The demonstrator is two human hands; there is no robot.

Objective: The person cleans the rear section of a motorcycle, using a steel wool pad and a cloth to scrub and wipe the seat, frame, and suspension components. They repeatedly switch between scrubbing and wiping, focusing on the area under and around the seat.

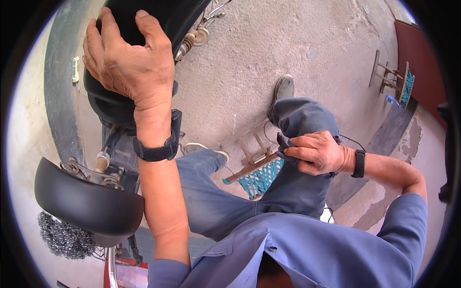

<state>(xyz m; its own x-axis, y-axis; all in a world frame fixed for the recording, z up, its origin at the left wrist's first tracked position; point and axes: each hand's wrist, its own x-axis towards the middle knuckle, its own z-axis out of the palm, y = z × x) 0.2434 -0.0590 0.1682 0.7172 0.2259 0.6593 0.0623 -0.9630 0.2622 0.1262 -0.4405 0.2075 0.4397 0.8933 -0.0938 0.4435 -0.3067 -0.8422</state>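
Note:
My left hand (131, 61) rests with spread fingers on a smooth black seat (155, 16) of what looks like a bicycle or electric bike, at the upper left. My right hand (317, 153) is closed on a dark cloth (285, 145) above my right thigh. Below my left forearm, at the left, sits a second black saddle (90, 201), with coiled springs (77, 169) under it. The palm of my left hand is hidden from view.
A small wooden stool with teal webbing (261, 178) stands between my legs. A similar stool (407, 88) lies at the right near a plastic bottle (392, 100). Shiny metallic tinsel-like material (65, 235) is at the lower left. Concrete floor (245, 64) spreads ahead.

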